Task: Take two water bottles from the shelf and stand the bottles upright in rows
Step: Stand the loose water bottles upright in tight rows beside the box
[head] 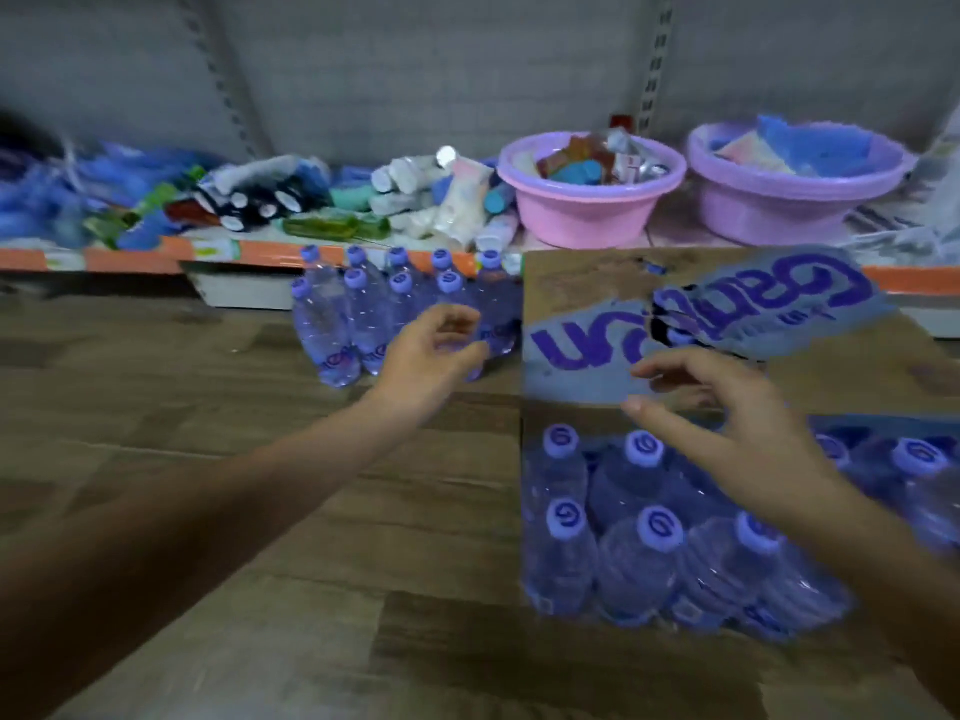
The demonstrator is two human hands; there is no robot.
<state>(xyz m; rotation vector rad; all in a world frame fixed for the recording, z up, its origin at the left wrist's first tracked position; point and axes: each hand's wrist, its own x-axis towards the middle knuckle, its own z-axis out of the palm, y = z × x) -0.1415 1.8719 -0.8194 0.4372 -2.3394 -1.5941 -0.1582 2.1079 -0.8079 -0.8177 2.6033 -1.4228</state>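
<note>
Reaching across the middle of the frame, the left hand (439, 348) has its fingers loosely curled and holds nothing; it hangs in front of the standing bottles (395, 309), near enough that it may touch the right-hand one, though blur hides any contact. The right hand (727, 407), centre right, is spread with thumb and fingers apart and also holds nothing, hovering over the open carton (571, 283). That split suggests one hand minding the rows while the other goes for fresh stock.

Just below the right hand, more water bottles (660, 532) sit upright and tightly packed in the carton, caps up, so each can be plucked by the neck. The carton's torn printed flap (727, 314) is folded back towards the shelf, leaving the bottles exposed.

The standing bottles form two rows on the wooden floor (260, 511), against the shelf edge (130, 259) at upper centre. On the shelf, two pink basins (589, 210) hold assorted goods.
</note>
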